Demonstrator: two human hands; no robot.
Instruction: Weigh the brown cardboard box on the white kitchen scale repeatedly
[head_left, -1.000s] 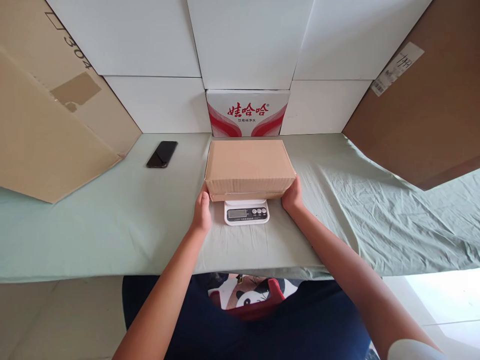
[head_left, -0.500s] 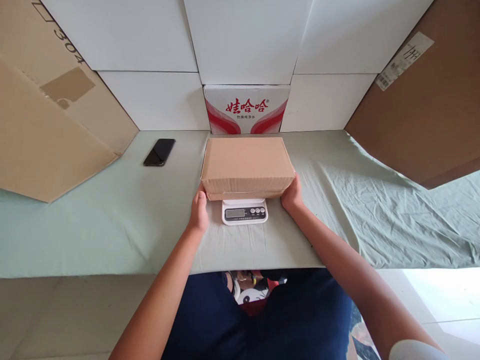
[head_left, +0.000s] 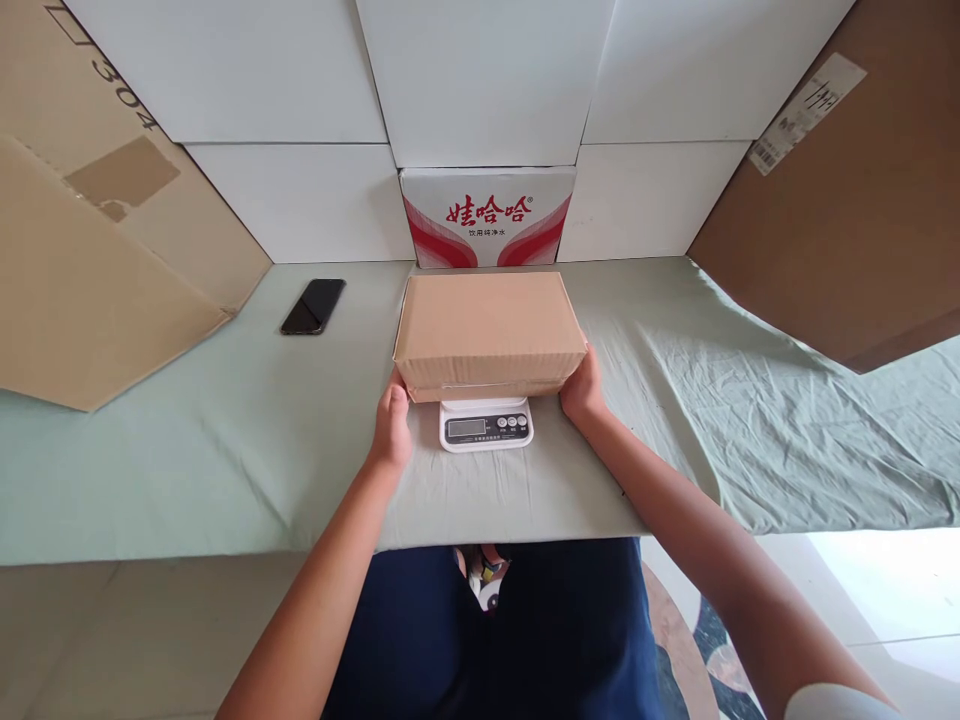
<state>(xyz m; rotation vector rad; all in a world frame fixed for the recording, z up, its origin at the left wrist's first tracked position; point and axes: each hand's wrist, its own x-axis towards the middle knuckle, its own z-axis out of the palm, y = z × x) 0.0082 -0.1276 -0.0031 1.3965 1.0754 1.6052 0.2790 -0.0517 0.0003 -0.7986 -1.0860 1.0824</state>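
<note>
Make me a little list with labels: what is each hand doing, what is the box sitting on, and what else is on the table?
left hand: left hand grips the near left corner of the cardboard box
right hand: right hand grips the near right corner of the box
box sits on: a white kitchen scale; whether it rests fully or is partly lifted, cannot tell
scale screen: too small to read
table cover: wrinkled green cloth
also on the table: black phone, far left
behind the box: red-and-white carton

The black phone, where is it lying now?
The phone lies on the green cloth, left of the cardboard box, near the leaning cardboard sheet.
</note>
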